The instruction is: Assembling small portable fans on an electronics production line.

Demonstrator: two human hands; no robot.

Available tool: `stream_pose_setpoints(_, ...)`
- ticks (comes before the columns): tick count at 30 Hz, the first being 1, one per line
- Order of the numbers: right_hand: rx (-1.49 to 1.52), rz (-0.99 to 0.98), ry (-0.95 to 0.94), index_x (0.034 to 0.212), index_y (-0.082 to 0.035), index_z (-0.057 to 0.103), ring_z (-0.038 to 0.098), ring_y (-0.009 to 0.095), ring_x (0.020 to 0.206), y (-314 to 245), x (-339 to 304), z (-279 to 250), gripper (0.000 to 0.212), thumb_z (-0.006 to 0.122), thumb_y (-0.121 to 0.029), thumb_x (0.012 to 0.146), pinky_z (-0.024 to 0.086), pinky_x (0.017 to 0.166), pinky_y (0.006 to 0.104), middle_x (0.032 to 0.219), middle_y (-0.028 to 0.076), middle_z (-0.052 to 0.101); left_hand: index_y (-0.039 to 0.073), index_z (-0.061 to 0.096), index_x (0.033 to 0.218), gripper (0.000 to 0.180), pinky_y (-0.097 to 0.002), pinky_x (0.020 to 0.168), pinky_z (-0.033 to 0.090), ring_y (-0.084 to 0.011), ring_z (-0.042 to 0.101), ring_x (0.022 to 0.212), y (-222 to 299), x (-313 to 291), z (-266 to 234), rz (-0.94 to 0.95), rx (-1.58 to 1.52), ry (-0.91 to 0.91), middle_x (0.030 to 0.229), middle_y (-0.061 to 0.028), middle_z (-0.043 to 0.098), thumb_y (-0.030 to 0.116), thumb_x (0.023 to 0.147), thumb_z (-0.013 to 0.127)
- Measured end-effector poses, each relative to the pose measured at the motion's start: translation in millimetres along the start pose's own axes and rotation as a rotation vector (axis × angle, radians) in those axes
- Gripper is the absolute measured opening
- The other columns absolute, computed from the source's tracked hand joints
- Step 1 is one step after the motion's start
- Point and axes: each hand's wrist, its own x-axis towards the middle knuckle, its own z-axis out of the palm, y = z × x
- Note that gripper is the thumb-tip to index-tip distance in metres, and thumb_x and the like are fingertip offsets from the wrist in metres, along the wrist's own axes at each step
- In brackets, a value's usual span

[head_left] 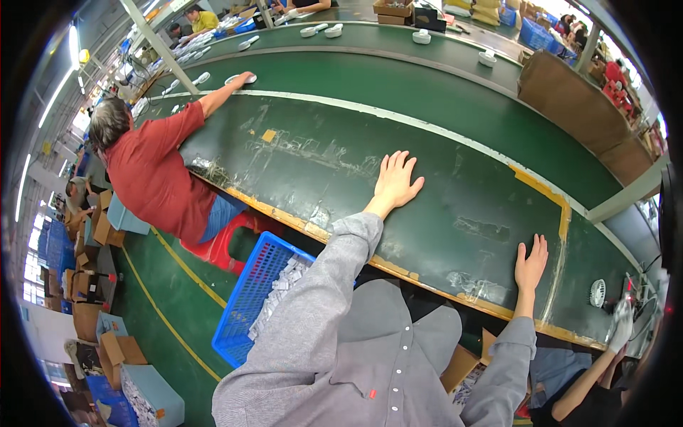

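Note:
My left hand point(395, 183) rests palm down on the dark green worktable point(434, 206), fingers spread and nothing in them. Further right, my right hand point(531, 265) lies near the table's front edge, fingers stretched out and holding nothing. Both grey sleeves reach up from the lower edge. Worn patches and tape scraps mark the tabletop around my hands. A small white handheld fan point(597, 292) sits on the table to the right of my right hand.
At left, a person in red point(153, 167) reaches onto the green conveyor belt point(356, 78), touching a white device. A gloved hand point(622, 324) works at far right. A blue crate point(245, 299) of white parts stands below my left arm. White devices point(421, 37) sit on the far belt.

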Motion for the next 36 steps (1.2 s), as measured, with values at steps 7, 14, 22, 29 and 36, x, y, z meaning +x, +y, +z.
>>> stream_pose_setpoints(7, 0.015, 0.004, -0.001, 0.143, -0.003, 0.045, 0.032, 0.034, 0.144, 0.2, -0.2, -0.4, 0.057, 0.054, -0.036, 0.098, 0.021, 0.120, 0.0463, 0.152, 0.018, 0.039, 0.005, 0.050, 0.139, 0.063, -0.0502, 0.121, 0.017, -0.0331, 0.027, 0.145, 0.5, -0.6, -2.7, -0.014, 0.034, -0.034, 0.150, -0.0177, 0.039, 0.043, 0.091, 0.059)
stream_pose_setpoints(14, 0.034, 0.001, 0.018, 0.142, -0.003, 0.046, 0.032, 0.034, 0.144, 2.8, -5.1, -3.6, 0.056, 0.055, -0.035, 0.097, 0.020, 0.121, 0.0470, 0.153, 0.018, 0.038, 0.004, 0.051, 0.138, 0.062, -0.0505, 0.121, 0.018, -0.0329, 0.030, 0.144, 1.2, -2.5, 1.1, 0.022, 0.033, -0.001, 0.148, -0.0176, 0.041, 0.044, 0.090, 0.059)
stream_pose_setpoints(22, 0.035, -0.018, 0.043, 0.141, -0.003, 0.048, 0.033, 0.034, 0.143, 0.0, -0.9, -2.5, 0.056, 0.057, -0.035, 0.096, 0.023, 0.119, 0.0477, 0.151, 0.019, 0.041, 0.006, 0.052, 0.138, 0.060, -0.0506, 0.120, 0.019, -0.0337, 0.030, 0.144, -2.6, 0.4, 2.2, 0.008, 0.051, -0.009, 0.149, -0.0167, 0.042, 0.045, 0.091, 0.057)
stream_pose_setpoints(29, 0.056, 0.004, 0.035, 0.141, -0.003, 0.049, 0.034, 0.034, 0.143, -3.2, -0.6, -3.0, 0.056, 0.056, -0.036, 0.096, 0.022, 0.120, 0.0461, 0.151, 0.018, 0.042, 0.008, 0.053, 0.137, 0.059, -0.0495, 0.120, 0.019, -0.0328, 0.032, 0.143, -7.4, 3.0, 3.9, 0.013, 0.041, 0.009, 0.149, -0.0156, 0.042, 0.043, 0.090, 0.060)
stream_pose_setpoints(36, 0.064, -0.063, 0.100, 0.134, -0.001, 0.054, 0.041, 0.038, 0.137, 0.0, -0.8, -3.4, 0.050, 0.059, -0.032, 0.095, 0.028, 0.115, 0.0467, 0.145, 0.022, 0.047, 0.005, 0.055, 0.134, 0.058, -0.0529, 0.118, 0.023, -0.0358, 0.035, 0.140, -5.7, 1.1, 4.1, 0.049, 0.015, 0.036, 0.145, -0.0183, 0.046, 0.042, 0.090, 0.059)
